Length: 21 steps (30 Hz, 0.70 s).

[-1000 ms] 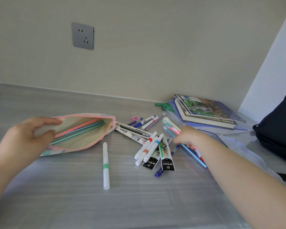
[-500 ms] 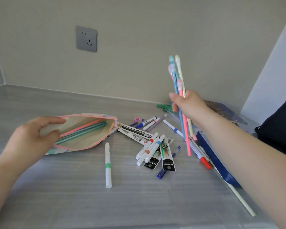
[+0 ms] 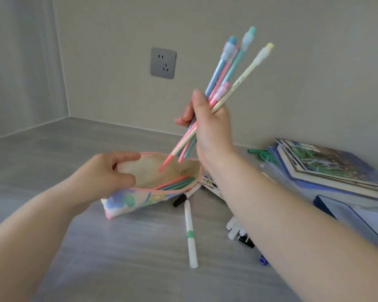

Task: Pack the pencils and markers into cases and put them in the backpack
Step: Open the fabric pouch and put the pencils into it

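Right fingers point(image 3: 184, 118): clenched mid-shaft round my bundle of pastel capped pencils point(image 3: 231, 68), tips angled down over the pouch mouth.
Left fingers point(image 3: 127, 159): pinching open the rim of the soft floral fabric pencil case point(image 3: 140, 198), which rests on the grey tabletop point(image 3: 118, 258).
Handling: pencils seem light, stiff, slippery; a mid-shaft grip suits them.
Count: about five held; several already inside; one green-banded white marker point(image 3: 190, 234) lies loose.
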### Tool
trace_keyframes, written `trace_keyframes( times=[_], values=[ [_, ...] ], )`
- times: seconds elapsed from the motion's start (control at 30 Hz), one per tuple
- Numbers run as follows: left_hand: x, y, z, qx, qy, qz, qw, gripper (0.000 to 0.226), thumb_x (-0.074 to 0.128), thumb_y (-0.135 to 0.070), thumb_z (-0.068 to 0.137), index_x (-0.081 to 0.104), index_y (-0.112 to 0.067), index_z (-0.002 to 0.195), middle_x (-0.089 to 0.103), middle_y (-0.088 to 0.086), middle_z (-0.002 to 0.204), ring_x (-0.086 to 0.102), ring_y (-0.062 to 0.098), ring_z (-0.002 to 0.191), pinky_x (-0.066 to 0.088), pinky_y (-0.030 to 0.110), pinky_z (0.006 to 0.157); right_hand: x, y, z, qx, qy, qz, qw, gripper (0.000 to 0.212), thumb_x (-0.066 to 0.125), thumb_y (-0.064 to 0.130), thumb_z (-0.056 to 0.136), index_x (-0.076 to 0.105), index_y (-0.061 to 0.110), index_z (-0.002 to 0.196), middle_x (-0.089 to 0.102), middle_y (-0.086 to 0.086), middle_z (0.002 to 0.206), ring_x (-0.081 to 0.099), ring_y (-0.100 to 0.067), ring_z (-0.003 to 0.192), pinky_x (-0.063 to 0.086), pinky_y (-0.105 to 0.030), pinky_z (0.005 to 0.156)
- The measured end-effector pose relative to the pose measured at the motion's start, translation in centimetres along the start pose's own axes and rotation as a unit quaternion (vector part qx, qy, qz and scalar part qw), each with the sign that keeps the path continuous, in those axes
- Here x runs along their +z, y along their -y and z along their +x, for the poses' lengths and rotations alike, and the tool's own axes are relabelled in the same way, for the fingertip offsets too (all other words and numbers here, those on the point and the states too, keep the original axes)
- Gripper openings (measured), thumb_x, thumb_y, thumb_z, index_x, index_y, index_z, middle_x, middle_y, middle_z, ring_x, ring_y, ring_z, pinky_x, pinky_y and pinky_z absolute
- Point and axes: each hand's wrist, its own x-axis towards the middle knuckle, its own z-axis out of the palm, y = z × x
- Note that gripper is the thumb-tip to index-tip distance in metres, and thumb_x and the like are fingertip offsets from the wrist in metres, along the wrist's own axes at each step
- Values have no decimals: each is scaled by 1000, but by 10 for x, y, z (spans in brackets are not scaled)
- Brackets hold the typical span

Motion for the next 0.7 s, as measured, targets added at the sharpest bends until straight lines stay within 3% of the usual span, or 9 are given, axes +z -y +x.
trace_keyframes(
  times=[0.1,0.17,0.27,0.33,0.4,0.5,0.57,0.63,0.7],
  values=[
    [-7,9,3,-16,17,-23,999,56,50,-18,48,55,-36,100,52,9,79,45,21,61,40,18,43,3,-26,-6,23,85,-116,989,39,48,9,92,44,13,53,48,7,30,49,0,34,48,-11,51],
    [-9,12,4,-17,31,-31,999,58,50,-17,48,55,-34,103,48,7,72,43,20,56,39,15,37,-4,-36,-9,17,160,-249,955,42,52,14,90,45,18,49,50,7,34,49,2,40,41,-5,55],
    [-12,16,8,-18,47,-33,998,58,50,-18,48,56,-36,103,49,5,72,43,18,55,38,12,35,-12,-34,-7,41,255,-396,881,41,55,20,88,44,31,50,53,9,49,49,2,50,37,-3,57],
    [-13,17,8,-18,57,-34,998,53,50,-18,49,56,-43,95,52,6,76,45,19,58,41,16,40,-14,-30,-6,71,309,-455,832,37,56,20,87,45,30,54,52,9,55,50,-2,54,37,-3,53],
    [-13,18,8,-15,66,-43,997,46,51,-17,49,56,-47,84,52,6,75,45,20,60,40,20,44,-16,-32,-6,79,364,-525,766,29,54,17,88,50,25,61,48,6,59,48,-13,57,36,-12,52],
    [-13,19,8,-15,59,-71,996,33,53,-14,49,64,-40,66,49,-3,53,40,14,46,34,16,36,-16,-38,-9,102,426,-603,667,16,50,12,88,59,16,76,53,-2,73,46,-19,79,34,-27,61],
    [-13,21,9,-22,62,-69,995,47,54,-16,49,61,-39,89,55,2,64,44,17,52,37,15,36,-13,-42,-10,117,442,-628,630,18,54,17,86,53,18,68,52,0,71,47,-20,81,34,-25,57],
    [-12,21,9,-23,65,-57,996,62,57,-21,47,53,-37,107,59,11,86,49,22,65,43,20,45,-10,-41,-11,113,441,-639,620,8,58,20,82,55,24,76,58,5,80,49,-20,84,35,-23,57],
    [-11,20,9,-21,65,-53,996,68,60,-29,38,52,-39,105,61,20,101,51,23,70,43,25,50,-8,-37,-12,107,441,-622,638,33,63,24,80,56,23,112,61,4,115,55,-18,102,43,-22,77]
  ],
)
